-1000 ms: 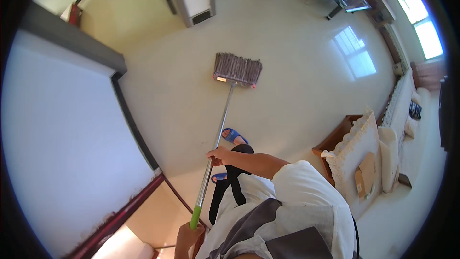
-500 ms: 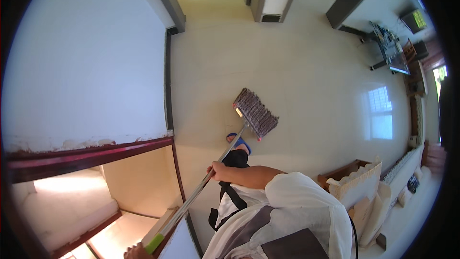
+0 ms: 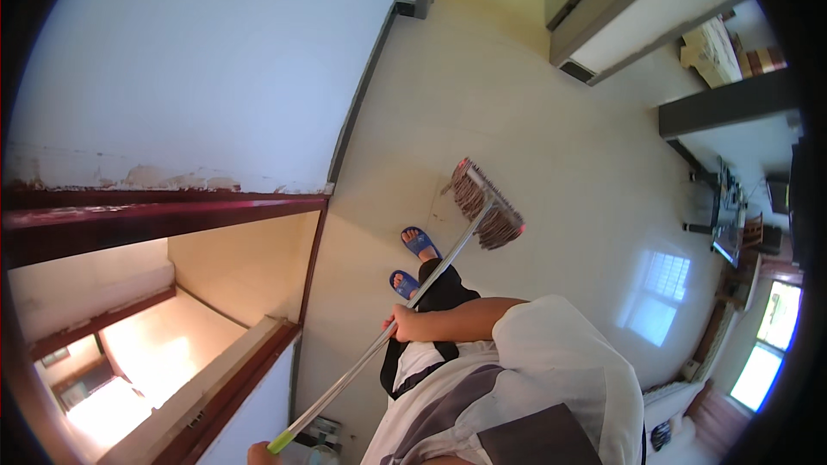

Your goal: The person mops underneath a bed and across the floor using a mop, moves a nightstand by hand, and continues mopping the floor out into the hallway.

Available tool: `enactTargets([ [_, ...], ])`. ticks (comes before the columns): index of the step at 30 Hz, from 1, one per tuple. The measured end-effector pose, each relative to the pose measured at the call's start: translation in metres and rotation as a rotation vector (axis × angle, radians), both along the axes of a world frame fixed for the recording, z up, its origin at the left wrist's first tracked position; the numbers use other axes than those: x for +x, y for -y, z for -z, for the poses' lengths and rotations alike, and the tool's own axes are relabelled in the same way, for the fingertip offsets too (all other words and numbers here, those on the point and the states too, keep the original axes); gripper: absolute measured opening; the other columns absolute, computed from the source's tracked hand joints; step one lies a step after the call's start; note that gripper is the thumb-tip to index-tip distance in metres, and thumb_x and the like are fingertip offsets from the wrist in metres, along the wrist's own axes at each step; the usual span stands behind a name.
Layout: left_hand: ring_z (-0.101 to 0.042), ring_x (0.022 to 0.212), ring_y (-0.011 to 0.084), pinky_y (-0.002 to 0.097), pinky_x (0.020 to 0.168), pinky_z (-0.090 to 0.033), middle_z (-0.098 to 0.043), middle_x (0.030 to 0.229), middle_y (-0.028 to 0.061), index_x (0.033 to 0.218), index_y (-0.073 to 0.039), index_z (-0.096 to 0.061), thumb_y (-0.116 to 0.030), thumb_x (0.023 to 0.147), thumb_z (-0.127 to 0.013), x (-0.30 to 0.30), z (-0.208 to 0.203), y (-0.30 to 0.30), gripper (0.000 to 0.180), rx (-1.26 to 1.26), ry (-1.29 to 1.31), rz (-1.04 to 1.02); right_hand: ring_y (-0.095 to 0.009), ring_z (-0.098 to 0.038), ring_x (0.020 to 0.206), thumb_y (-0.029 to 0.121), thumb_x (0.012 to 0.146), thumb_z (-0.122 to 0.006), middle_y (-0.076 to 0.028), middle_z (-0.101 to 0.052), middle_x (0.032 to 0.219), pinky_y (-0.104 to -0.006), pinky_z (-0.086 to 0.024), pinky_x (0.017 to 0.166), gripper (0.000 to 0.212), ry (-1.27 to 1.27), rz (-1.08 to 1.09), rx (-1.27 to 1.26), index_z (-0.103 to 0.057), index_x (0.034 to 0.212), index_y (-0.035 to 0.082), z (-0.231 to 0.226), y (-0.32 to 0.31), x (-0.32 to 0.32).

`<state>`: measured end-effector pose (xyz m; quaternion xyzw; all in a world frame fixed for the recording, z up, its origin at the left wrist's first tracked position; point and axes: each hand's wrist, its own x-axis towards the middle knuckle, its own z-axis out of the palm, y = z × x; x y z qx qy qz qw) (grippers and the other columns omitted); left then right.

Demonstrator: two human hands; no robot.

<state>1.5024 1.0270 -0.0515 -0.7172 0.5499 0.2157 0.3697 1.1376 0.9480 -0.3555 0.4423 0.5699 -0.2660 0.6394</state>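
Observation:
A mop with a brown string head (image 3: 497, 229) and a long metal pole (image 3: 452, 257) slants across the view, its head out over the pale floor in front of my feet. My right hand (image 3: 401, 323) is closed round the middle of the pole. At the lower edge, my left hand (image 3: 260, 455) grips the pole's upper end by the green handle (image 3: 281, 442), partly cut off by the picture's rim. Beneath the pole are my feet in blue slippers (image 3: 419, 243).
On the left runs a white wall (image 3: 198, 69), with a dark red frame (image 3: 155, 209) around an opening. Grey-edged door frames (image 3: 594, 52) stand ahead. A glass-topped table (image 3: 726, 241) and a bright window (image 3: 767, 344) are at the right.
The view has turned, shifting the doorways to the right. The mop head has flipped, its strands now hanging toward me and to the right. Both slippers now show. Both hands keep hold.

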Motion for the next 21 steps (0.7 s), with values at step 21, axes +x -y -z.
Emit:
enactTargets([
  [21, -0.058, 0.069, 0.0357, 0.0444, 0.063, -0.045, -0.060, 0.070, 0.0175, 0.078, -0.005, -0.059, -0.024, 0.070, -0.058, -0.370, 0.186, 0.195, 0.021, -0.291, -0.693, -0.029, -0.020, -0.050, 0.054, 0.003, 0.067, -0.052, -0.011, -0.049, 0.063, -0.0299, -0.040, 0.041, 0.006, -0.858, -0.185, -0.766, -0.049, 0.070, -0.001, 0.066, 0.323, -0.286],
])
